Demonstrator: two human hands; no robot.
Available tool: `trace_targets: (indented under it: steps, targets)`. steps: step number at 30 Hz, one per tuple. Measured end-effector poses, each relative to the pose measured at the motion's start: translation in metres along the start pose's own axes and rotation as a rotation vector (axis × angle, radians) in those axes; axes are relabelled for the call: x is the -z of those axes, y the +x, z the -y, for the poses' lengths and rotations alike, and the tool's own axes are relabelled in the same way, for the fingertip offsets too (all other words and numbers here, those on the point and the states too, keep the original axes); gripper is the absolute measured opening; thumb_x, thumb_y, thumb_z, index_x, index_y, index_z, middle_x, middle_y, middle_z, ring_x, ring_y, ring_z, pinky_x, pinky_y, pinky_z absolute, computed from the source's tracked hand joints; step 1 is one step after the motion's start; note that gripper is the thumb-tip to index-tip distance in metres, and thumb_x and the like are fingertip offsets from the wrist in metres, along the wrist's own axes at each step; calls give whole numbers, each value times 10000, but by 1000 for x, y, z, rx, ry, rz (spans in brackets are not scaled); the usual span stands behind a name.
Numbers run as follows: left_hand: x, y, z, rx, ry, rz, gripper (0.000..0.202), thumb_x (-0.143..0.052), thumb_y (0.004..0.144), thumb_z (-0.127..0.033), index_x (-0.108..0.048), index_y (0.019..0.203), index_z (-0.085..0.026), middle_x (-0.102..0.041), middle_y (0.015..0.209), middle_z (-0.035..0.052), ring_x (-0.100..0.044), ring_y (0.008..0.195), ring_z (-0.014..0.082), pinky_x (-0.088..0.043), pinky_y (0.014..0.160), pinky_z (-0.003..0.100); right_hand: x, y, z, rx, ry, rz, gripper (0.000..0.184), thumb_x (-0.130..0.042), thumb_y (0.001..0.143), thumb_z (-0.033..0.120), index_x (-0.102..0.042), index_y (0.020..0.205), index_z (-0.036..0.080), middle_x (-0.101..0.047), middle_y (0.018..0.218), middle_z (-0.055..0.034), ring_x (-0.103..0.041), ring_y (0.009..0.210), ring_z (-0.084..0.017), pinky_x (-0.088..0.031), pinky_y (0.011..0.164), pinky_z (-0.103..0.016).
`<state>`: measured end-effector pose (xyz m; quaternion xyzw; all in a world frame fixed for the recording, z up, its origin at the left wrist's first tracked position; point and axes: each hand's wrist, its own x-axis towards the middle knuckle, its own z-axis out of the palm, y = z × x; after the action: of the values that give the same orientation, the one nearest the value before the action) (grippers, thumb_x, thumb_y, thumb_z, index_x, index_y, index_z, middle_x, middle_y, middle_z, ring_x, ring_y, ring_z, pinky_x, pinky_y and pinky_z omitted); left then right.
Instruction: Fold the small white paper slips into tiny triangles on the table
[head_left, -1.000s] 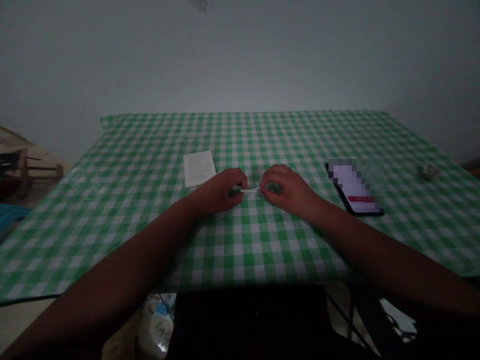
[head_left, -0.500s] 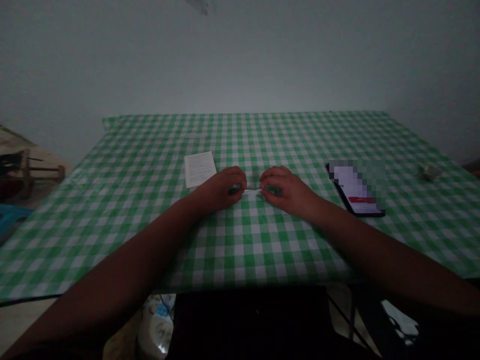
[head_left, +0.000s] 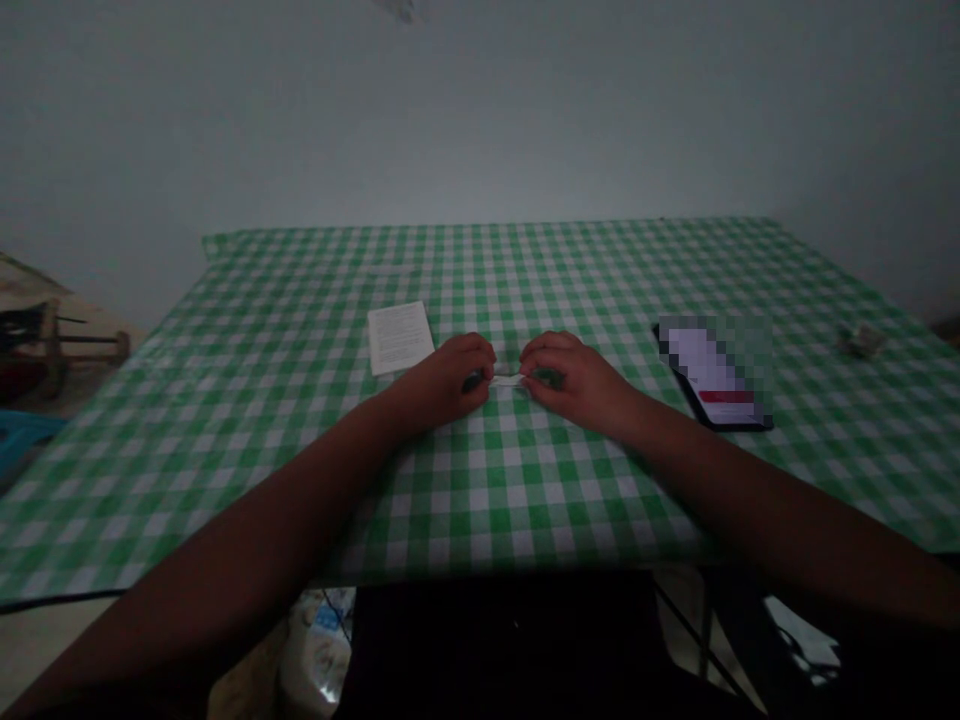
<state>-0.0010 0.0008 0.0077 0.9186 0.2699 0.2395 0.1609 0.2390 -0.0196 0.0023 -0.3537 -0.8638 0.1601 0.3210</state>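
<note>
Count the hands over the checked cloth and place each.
2. The left hand pinches one end of a small white piece, near the printed card; the right hand pinches the other end, left of the phone.

1. The tabletop is covered by 1 checked cloth in green and white, its far edge set near the wall.
2. On the cloth, left of the middle, lies 1 pale sheet, flat, with lines of print too small to read.
3. Beyond the sheet, farther from the near edge, lies 1 thin, pale strip, faint against the checks.
4. Right of the middle, 1 dark-edged phone lies screen up, lit and partly blurred out.
5. Near the right edge sits 1 small, crumpled-looking lump, too dim to identify.
</note>
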Motion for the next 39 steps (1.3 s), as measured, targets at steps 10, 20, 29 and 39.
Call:
trace_targets:
  steps: [10, 20, 29, 39]
  targets:
    - [-4, -3, 3, 63, -26, 0, 112, -675, 820, -178, -607, 908, -188, -613, 1124, 79, -579, 1098, 216, -497, 983, 415, 0, 0, 0, -10, 13, 1, 98, -632, 853, 160, -646, 906, 241, -666, 1018, -55, -612, 1017, -236, -466, 943, -453]
    - [-8, -3, 10, 65, -70, 6, 33, -631, 903, -209, -650, 894, -183, -643, 1178, 85, -595, 1135, 205, -501, 1006, 434, 1, 0, 4, -6, -8, 14, 104, -631, 854, 139, -642, 900, 232, -665, 1029, -63, -605, 1020, -236, -466, 944, -439]
    - [-10, -4, 13, 48, -74, 20, 107, -577, 951, -221, -680, 925, -207, -675, 1224, 63, -605, 1155, 194, -493, 1025, 415, 1, 0, 4, 2, -8, 19, 114, -630, 857, 149, -648, 903, 251, -671, 1028, -52, -607, 1027, -240, -453, 950, -453]
    - [-8, 1, 9, 38, 9, 3, 164, -510, 956, -149, -666, 915, -177, -723, 1090, 66, -638, 1068, 196, -517, 985, 405, 2, 0, 1, 16, -91, 6, 87, -608, 906, 190, -670, 946, 237, -673, 1037, -70, -601, 1020, -251, -459, 939, -452]
